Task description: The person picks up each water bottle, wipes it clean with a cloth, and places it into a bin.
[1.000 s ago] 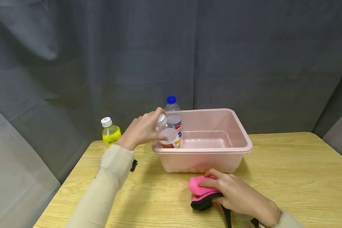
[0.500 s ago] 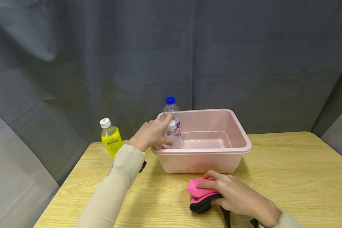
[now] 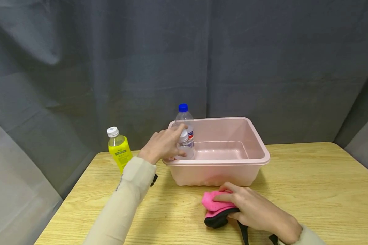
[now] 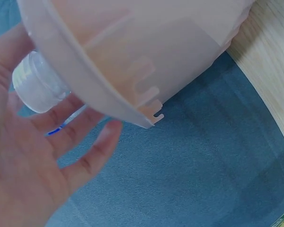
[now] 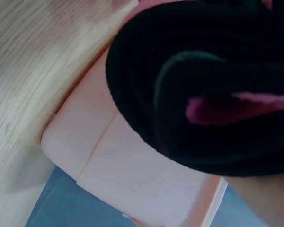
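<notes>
At the left end of the pink plastic tub (image 3: 217, 173), my left hand (image 3: 164, 144) holds a clear bottle with a white cap (image 3: 184, 136). That bottle is inside the rim, its lower part hidden. In the left wrist view the cap (image 4: 35, 85) shows between the thumb and spread fingers, beside the rim. Just behind stands a blue-capped clear bottle (image 3: 183, 117), also in the tub. In front of the tub, my right hand (image 3: 253, 207) grips a folded pink-and-black cloth item (image 3: 216, 204) on the table. Its black rolled edge (image 5: 137, 94) fills much of the right wrist view.
A yellow-labelled bottle with a white cap (image 3: 120, 151) stands on the left of the wooden table (image 3: 319, 197). Grey curtain (image 3: 263, 68) hangs behind the table's back edge. Black straps lie by both wrists.
My left hand has moved right and lowered the white-capped bottle deeper into the tub, then stayed almost still. My right hand and the cloth item have hardly moved.
</notes>
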Motion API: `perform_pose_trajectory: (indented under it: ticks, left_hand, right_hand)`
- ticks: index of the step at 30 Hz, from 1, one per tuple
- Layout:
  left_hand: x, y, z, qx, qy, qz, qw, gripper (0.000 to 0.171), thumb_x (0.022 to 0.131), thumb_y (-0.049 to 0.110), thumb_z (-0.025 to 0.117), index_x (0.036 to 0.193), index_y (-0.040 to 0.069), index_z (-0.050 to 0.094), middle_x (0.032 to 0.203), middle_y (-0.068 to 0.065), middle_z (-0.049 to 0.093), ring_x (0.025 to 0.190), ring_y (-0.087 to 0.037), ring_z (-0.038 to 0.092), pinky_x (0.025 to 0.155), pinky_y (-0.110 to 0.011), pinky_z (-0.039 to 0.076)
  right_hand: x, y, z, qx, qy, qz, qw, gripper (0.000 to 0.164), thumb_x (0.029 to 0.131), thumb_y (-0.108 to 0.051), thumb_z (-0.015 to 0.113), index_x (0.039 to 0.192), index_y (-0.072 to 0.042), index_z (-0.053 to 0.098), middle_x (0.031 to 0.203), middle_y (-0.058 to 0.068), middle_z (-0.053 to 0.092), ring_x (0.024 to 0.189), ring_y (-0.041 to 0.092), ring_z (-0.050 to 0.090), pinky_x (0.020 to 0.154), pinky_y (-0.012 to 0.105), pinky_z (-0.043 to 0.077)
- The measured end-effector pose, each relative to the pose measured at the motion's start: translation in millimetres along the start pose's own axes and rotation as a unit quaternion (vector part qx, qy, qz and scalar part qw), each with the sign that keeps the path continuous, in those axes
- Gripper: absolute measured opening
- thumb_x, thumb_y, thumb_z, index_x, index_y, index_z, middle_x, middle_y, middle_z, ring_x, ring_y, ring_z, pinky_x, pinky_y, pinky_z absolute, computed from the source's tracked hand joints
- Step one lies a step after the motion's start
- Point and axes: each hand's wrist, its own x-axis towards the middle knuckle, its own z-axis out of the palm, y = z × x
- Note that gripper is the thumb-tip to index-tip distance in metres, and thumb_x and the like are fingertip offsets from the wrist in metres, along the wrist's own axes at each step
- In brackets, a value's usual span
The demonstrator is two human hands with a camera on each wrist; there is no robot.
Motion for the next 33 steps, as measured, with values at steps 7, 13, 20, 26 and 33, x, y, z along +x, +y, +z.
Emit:
perform_pose_trajectory:
  ticks: [7,13,20,26,33]
  left_hand:
    - [-1.6,-2.5,-2.3,-0.025,0.006,-0.004,0.9997,0.084,0.080,0.038,0.087,0.148,0.019,0.042,0.135,-0.006,0.058,0.095,-0.023,0.064,0.072,-0.041,0.057]
    - [-4.2,-2.8,-7.8,-0.053,0.010,-0.018,0.9984,0.084,0.081,0.037,0.087,0.150,0.020,0.041,0.141,-0.005,0.053,0.095,-0.021,0.064,0.073,-0.040,0.057]
    - [-15.0,-7.6,-13.2,-0.057,0.048,-0.015,0.9971,0.082,0.082,0.040,0.086,0.148,0.020,0.043,0.131,-0.009,0.059,0.103,-0.025,0.062,0.083,-0.049,0.057]
    - [-31.4,-17.9,-13.1,-0.057,0.072,-0.022,0.9955,0.080,0.083,0.042,0.085,0.148,0.020,0.044,0.129,-0.012,0.060,0.103,-0.028,0.061,0.082,-0.052,0.057]
    - [-52.4,-30.4,-9.8,-0.048,0.097,-0.030,0.9936,0.076,0.083,0.039,0.085,0.146,0.016,0.048,0.132,-0.012,0.060,0.105,-0.032,0.064,0.080,-0.054,0.058]
  right_hand:
    - [1,0,0,0.000,-0.002,0.000,1.000,0.055,0.071,-0.007,0.089,0.122,-0.018,0.072,0.115,-0.001,0.058,0.086,0.012,0.062,0.078,0.035,0.058]
    - [1,1,-1,-0.007,-0.001,-0.004,1.000,0.056,0.069,-0.001,0.087,0.121,-0.017,0.072,0.115,-0.001,0.058,0.084,0.012,0.062,0.076,0.034,0.058]
    - [1,1,-2,-0.010,-0.001,-0.002,1.000,0.056,0.070,-0.002,0.087,0.121,-0.016,0.072,0.116,0.000,0.059,0.086,0.015,0.063,0.078,0.037,0.058]
    - [1,1,-2,-0.012,0.000,-0.005,1.000,0.055,0.070,-0.003,0.088,0.121,-0.016,0.073,0.117,0.000,0.059,0.086,0.015,0.063,0.078,0.037,0.058]
    - [2,0,-2,-0.013,0.006,-0.009,1.000,0.055,0.069,-0.004,0.089,0.120,-0.017,0.073,0.116,0.000,0.060,0.087,0.016,0.065,0.078,0.037,0.058]
